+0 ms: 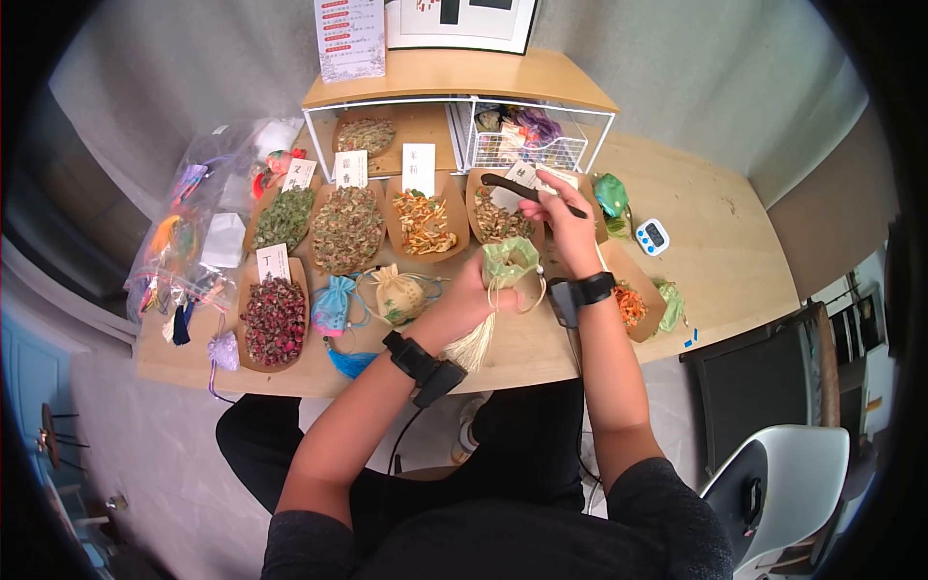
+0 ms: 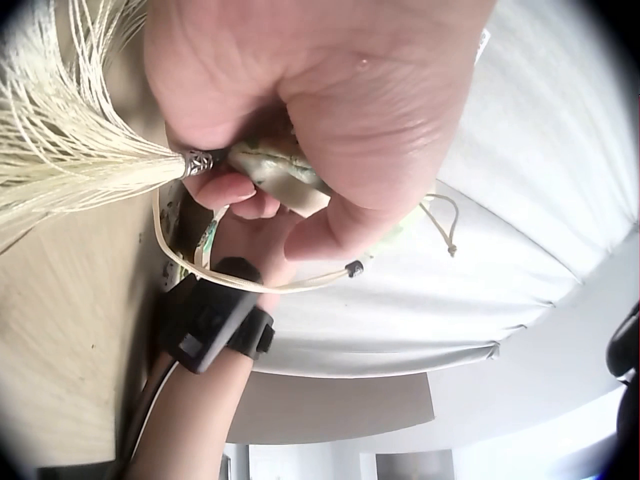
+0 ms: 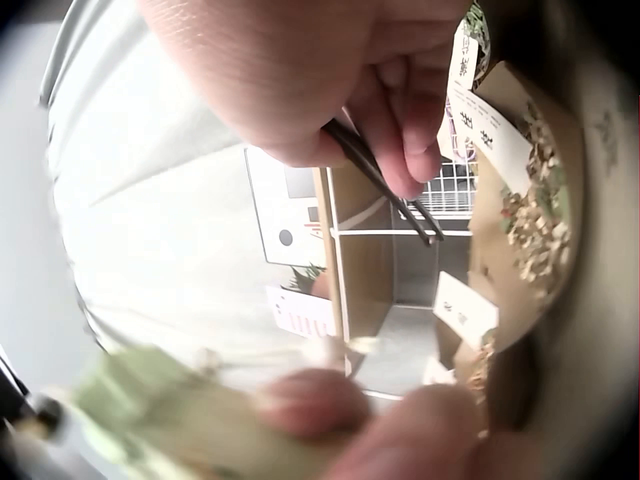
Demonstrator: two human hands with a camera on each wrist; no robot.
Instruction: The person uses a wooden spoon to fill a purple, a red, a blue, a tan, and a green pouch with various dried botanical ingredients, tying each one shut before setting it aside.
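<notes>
A pale green drawstring pouch (image 1: 510,256) stands with its mouth open upward, gripped by my left hand (image 1: 468,305) near the table's front edge. Its cream tassel (image 2: 95,165) hangs below the fingers, and a cord with a dark bead loops beside it. My right hand (image 1: 570,230) is raised just beyond the pouch, fingers curled round a slim dark tool (image 1: 499,182). In the right wrist view two thin dark edges or prongs show at the tool's end. Behind it lies a paper tray of chopped dried herb (image 1: 503,224). The pouch's lower body is hidden in my left hand.
Labelled paper trays hold dried rosebuds (image 1: 274,319), green leaves (image 1: 283,218) and orange-white petals (image 1: 423,222). Blue (image 1: 333,300) and cream pouches (image 1: 399,293) lie left of my hands. A white timer (image 1: 652,237) and an orange-filled tray (image 1: 630,304) are rightward; a shelf (image 1: 454,82) stands behind.
</notes>
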